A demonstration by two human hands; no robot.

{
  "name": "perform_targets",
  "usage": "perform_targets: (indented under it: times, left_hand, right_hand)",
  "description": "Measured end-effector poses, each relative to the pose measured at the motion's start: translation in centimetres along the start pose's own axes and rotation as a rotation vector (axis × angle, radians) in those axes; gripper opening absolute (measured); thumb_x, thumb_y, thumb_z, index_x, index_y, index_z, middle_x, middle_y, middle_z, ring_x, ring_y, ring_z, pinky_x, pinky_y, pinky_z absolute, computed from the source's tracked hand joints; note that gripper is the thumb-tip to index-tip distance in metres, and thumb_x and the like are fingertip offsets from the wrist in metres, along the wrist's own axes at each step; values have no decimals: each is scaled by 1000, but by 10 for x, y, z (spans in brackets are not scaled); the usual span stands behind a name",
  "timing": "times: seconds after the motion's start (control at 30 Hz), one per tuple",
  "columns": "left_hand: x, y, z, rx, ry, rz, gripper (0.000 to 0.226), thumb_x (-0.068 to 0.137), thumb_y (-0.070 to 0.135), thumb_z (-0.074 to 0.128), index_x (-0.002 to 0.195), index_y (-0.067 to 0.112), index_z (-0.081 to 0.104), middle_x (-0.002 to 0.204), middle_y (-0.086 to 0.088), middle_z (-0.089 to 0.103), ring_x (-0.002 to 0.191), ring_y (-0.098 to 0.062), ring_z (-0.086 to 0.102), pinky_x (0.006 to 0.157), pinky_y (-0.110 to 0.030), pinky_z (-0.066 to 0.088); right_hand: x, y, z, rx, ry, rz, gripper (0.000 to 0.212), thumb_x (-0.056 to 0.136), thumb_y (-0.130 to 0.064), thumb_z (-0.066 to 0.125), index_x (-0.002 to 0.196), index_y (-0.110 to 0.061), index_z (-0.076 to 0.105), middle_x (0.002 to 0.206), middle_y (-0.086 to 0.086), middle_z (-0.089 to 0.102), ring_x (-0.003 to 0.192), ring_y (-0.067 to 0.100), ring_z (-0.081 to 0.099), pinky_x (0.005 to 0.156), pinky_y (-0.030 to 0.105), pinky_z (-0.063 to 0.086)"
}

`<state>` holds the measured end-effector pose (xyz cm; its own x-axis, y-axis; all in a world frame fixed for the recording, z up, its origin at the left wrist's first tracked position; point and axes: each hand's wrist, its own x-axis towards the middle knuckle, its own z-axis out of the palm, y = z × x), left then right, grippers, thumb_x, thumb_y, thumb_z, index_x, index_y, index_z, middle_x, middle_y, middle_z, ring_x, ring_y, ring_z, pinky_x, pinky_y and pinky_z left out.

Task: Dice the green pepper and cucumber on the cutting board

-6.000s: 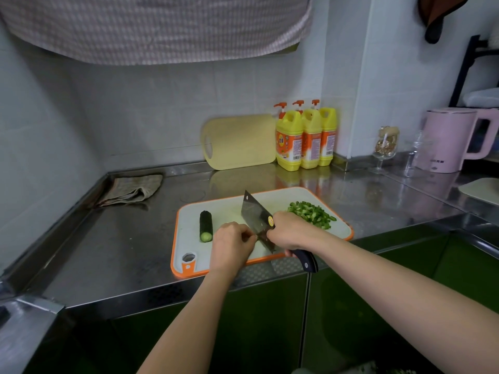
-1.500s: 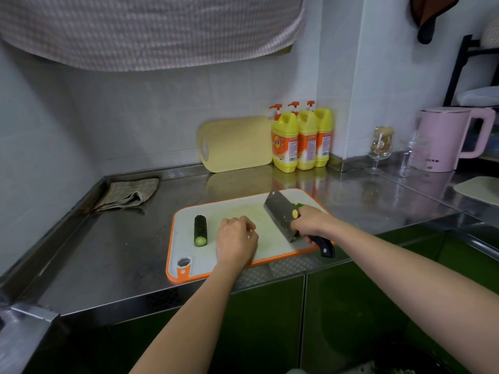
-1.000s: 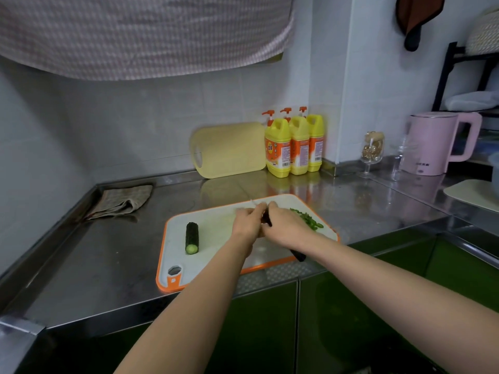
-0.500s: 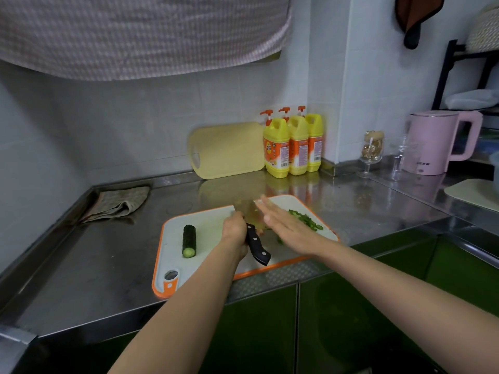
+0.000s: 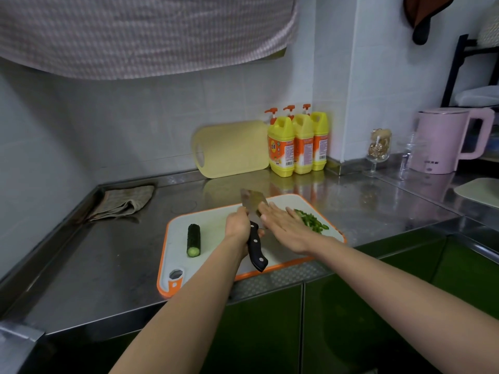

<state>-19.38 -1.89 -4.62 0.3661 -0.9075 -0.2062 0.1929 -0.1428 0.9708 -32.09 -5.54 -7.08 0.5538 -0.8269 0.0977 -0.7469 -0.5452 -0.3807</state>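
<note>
Knife [image 5: 251, 202] swapped hands: approx 1.5 s back the R hand held it, now the L hand [image 5: 239, 228] is wrapped round its black handle, blade up over mid cutting board [image 5: 172, 288]. R hand [image 5: 283, 228] is flat, fingers straight, pressed on the blade's R face, prob. wiping stuck bits off. Cucumber [image 5: 193, 240] stub hasn't moved: board's L part, uncut. Diced pepper [image 5: 313, 224] sits at the board's R end. So pepper looks done, cucumber next.

Steel counter [image 5: 108, 265] under the board. Rag [image 5: 121, 202] behind-left of it, yellow board [image 5: 232, 148] and 3 soap bottles [image 5: 297, 147] behind, pink kettle [image 5: 442, 141] far R.
</note>
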Motion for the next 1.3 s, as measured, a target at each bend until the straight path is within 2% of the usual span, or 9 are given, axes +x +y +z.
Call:
perform_targets:
  times: [0.13, 0.3, 0.4, 0.53, 0.63, 0.77, 0.87, 1.03, 1.3]
  left_hand:
    - [1, 2, -8, 25, 26, 37, 20, 99, 14, 33, 88, 4, 46, 80, -18, 50, 35, -21, 46, 40, -23, 43]
    - [-2, 4, -11, 34, 22, 50, 19, 99, 14, 34, 89, 3, 46, 76, -16, 49, 47, -24, 43, 35, -21, 39]
    - [-6, 4, -10, 32, 29, 65, 18, 99, 15, 35, 91, 4, 47, 68, -14, 48, 37, -22, 46, 41, -25, 41]
    - [-6, 2, -7, 41, 43, 80, 21, 100, 16, 35, 86, 5, 46, 61, -12, 46, 29, -19, 47, 49, -29, 42]
    - [-8, -4, 2, 46, 29, 93, 23, 101, 19, 37, 84, 7, 46, 62, -11, 46, 29, -18, 48, 49, -29, 41]
    - [-7, -9, 10, 84, 17, 108, 26, 102, 21, 37, 81, 9, 45, 64, -13, 45, 36, -22, 51, 50, -30, 43]
    - [-4, -13, 10, 111, 16, 99, 25, 102, 22, 36, 83, 9, 46, 63, -13, 45, 40, -25, 53, 50, -30, 43]
    - [1, -15, 5, 106, 18, 104, 23, 101, 22, 35, 89, 6, 46, 63, -11, 42, 36, -22, 52, 51, -29, 43]
    - [6, -11, 4, 125, -1, 117, 26, 103, 21, 36, 80, 12, 47, 65, -17, 51, 38, -23, 56, 49, -29, 45]
  right_hand:
    - [-1, 2, 0, -24, 111, 117, 59, 104, -44, 6, 156, -17, 2, 163, -3, -6, 149, 9, -10, 121, 38, -8]
    - [-5, -11, -4, -3, 40, 141, 58, 105, -41, 7, 156, -13, 14, 163, 0, 9, 150, 14, -4, 121, 39, -4]
    - [-6, -2, -16, 44, 204, 165, 54, 107, -34, 16, 152, -8, 25, 160, 8, 22, 149, 21, 14, 120, 39, 12]
    - [-18, 18, -33, 169, 427, 308, 38, 99, -10, 43, 135, -4, 50, 138, 15, 53, 127, 29, 48, 104, 37, 38]
    - [-22, 46, -31, 199, 356, 543, 38, 93, -11, 46, 127, 3, 53, 130, 22, 54, 120, 37, 52, 94, 40, 45]
    - [-17, 60, -11, 358, 254, 648, 62, 94, -32, 34, 143, 6, 34, 148, 29, 35, 135, 40, 37, 104, 39, 36]
    - [-16, 46, -4, 347, 258, 661, 58, 103, -26, 28, 149, 8, 16, 156, 25, 20, 144, 36, 21, 117, 41, 19]
    - [2, 35, 8, 353, 190, 558, 62, 103, -22, 23, 152, 6, -2, 161, 21, -1, 149, 32, 1, 119, 38, 4]
    - [-2, 43, -10, 187, 365, 402, 62, 101, -24, 36, 155, -4, 12, 163, 14, 6, 150, 27, 3, 120, 46, 0]
